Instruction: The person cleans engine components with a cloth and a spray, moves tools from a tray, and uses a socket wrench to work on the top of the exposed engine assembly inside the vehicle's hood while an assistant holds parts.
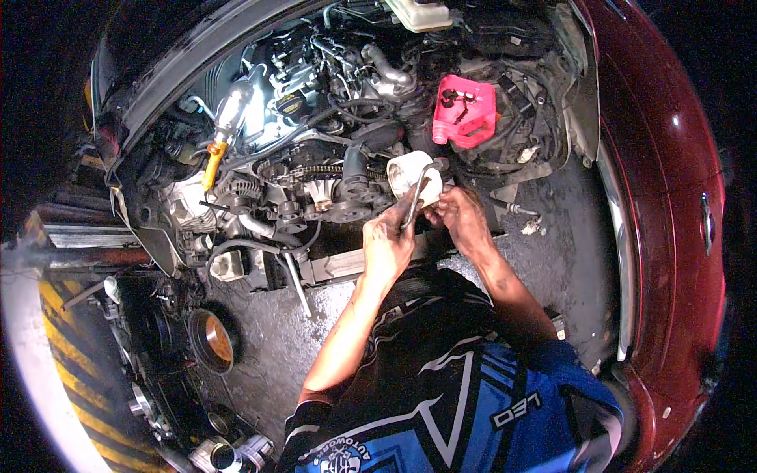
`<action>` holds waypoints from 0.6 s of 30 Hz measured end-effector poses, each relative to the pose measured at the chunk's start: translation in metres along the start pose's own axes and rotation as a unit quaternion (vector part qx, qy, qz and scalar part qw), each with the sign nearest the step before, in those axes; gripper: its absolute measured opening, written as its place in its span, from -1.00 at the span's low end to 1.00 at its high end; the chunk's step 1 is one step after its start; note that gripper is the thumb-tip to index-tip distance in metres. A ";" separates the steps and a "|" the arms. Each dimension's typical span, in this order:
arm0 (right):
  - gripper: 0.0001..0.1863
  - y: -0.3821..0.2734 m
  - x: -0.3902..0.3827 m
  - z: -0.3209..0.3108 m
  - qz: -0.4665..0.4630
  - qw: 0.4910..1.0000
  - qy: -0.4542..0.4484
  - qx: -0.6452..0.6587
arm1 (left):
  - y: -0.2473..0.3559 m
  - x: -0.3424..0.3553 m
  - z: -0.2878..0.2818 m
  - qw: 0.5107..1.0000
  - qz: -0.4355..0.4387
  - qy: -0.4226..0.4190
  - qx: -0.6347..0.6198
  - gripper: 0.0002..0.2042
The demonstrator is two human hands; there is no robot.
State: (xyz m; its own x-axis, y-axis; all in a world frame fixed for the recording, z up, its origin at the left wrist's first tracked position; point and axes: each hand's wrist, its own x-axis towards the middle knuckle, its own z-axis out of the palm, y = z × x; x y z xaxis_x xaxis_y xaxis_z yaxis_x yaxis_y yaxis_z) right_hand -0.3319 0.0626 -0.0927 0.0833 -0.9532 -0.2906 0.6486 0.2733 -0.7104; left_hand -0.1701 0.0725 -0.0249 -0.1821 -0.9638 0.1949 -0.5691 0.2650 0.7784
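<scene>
In front of the open engine bay, my left hand [389, 235] is closed around a long metal hand tool [417, 197] whose upper end bends over. Behind the tool is a white, round, hollow thing [401, 174], like a cup or a roll; its kind does not show clearly. My right hand [462, 220] is just right of it, fingers curled and pinched together near its lower edge. Whatever those fingers hold is hidden. Both hands are close together, over the front of the engine [339, 189] with its exposed chain and pulleys.
A lit work lamp with a yellow handle [213, 165] leans at the engine's left. A cut-open pink jug [473, 130] with small dark parts lies at the right of the bay. The red car side [670, 236] borders the right. Removed parts [213, 340] lie on the floor, lower left.
</scene>
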 end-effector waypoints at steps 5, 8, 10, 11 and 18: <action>-0.70 -0.002 -0.003 0.002 -0.162 0.937 -0.082 -0.298 | 0.008 0.008 -0.004 0.987 -0.017 0.057 -0.150 -0.73; -0.67 -0.008 -0.012 0.005 -0.135 0.942 -0.082 -0.295 | 0.011 0.018 -0.011 0.987 -0.014 0.078 -0.142 -0.76; -0.66 -0.012 -0.017 0.007 -0.130 0.935 -0.051 -0.325 | 0.012 0.020 -0.014 0.993 0.007 0.096 -0.069 -0.78; -0.66 -0.014 -0.019 0.007 -0.114 0.936 -0.039 -0.331 | 0.013 0.020 -0.014 0.991 -0.027 0.081 -0.100 -0.78; -0.61 -0.022 -0.025 0.012 -0.193 0.840 0.023 -0.506 | 0.019 0.019 -0.001 0.997 0.024 0.052 -0.059 -0.79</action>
State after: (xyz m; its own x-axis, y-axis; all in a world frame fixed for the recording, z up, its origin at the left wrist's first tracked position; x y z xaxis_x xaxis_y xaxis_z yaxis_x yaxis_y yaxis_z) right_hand -0.3393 0.0788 -0.0618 -0.0302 -0.9964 0.0792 -0.3570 -0.0633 -0.9320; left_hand -0.1838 0.0592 -0.0057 -0.1197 -0.9494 0.2903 -0.4614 0.3121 0.8305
